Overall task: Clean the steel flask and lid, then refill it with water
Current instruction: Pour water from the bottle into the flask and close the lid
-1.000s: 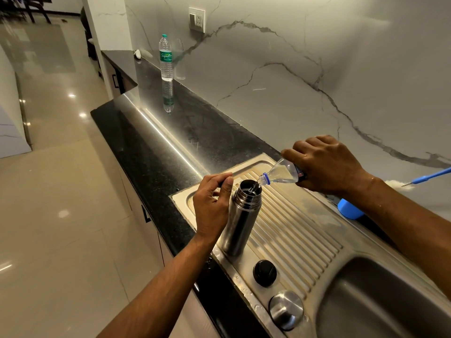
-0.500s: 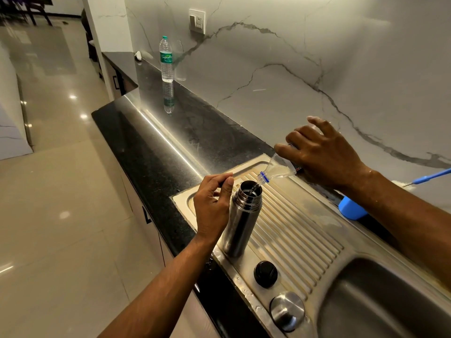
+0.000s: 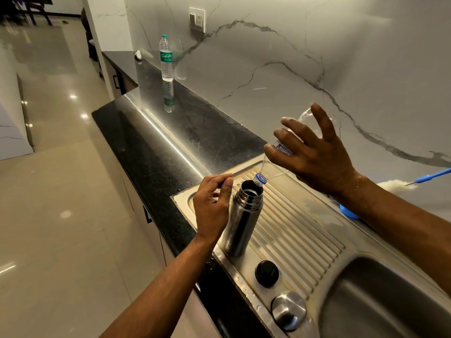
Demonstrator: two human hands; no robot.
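With the steel flask (image 3: 241, 220) upright on the drainboard (image 3: 300, 230), left hand (image 3: 212, 208) curled round its neck at nine o'clock, the right hand (image 3: 314, 154) should grip the upended plastic bottle (image 3: 273, 169) firmly, spout centred over the mouth.

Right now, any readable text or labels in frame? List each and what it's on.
"Signature" (uncertain, script partly blurred): green label of the standing water bottle on the counter.
Label on the tilted bottle gripped by the right hand: print too small to read.
Steel flask, both caps: no text visible.
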